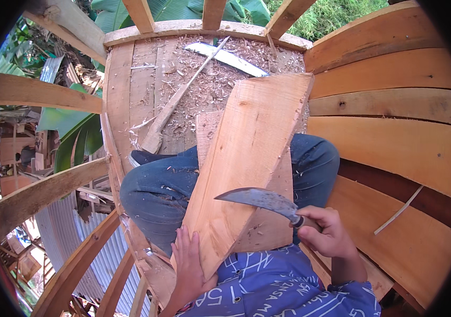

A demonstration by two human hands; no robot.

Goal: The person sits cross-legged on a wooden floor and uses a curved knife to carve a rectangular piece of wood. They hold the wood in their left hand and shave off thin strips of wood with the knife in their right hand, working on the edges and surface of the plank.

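A thick light-brown wooden board [246, 153] slants across my lap, its far end wider. My left hand [188, 261] grips its near left edge, fingers lying over the top face. In my closed right hand [327, 232] is a curved, sickle-like knife [260, 197] with a dark handle. The blade points left and lies across the near part of the board; whether it touches the wood I cannot tell. Beneath the board, another flat wooden piece [268, 232] rests across my legs.
Wood shavings [199, 68] litter the plank floor [138, 95]. A tapered wooden stick [170, 108] and a long pale blade-like strip [231, 59] lie ahead. Horizontal planks [389, 105] wall the right side, with a thin stick [399, 210] against them. Open wooden slats [40, 190] border the left.
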